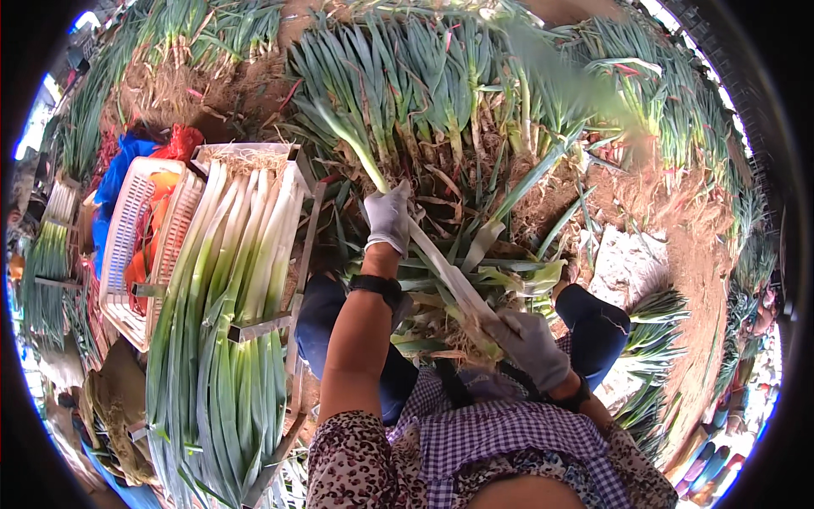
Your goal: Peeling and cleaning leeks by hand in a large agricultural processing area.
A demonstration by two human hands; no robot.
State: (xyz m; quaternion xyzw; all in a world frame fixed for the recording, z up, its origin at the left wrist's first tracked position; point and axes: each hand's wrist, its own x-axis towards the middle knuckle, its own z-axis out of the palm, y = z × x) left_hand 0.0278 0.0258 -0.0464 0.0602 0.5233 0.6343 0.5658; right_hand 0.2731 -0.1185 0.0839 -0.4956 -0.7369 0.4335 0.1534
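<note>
My left hand (pixel 388 219), in a pale work glove, is closed around the middle of a long green onion (pixel 360 153). The stalk lies slantwise, its green leaves pointing up and left and its white root end down toward my lap. Gloved as well, my right hand (pixel 530 343) is closed on the lower white part near the roots; its fingertips are partly hidden. Peeled leaves and onion scraps (pixel 509 276) lie between my knees beneath the stalk. At my left, a metal rack (pixel 297 178) holds a row of cleaned green onions (pixel 233 237), white ends away from me.
Unpeeled green onions (pixel 415 76) with soil on their roots stand in a dense row ahead. A plastic basket (pixel 127 254) with orange netting is left of the rack. A white sack (pixel 627 263) and another bundle of onions (pixel 653 331) lie at right on the brown ground.
</note>
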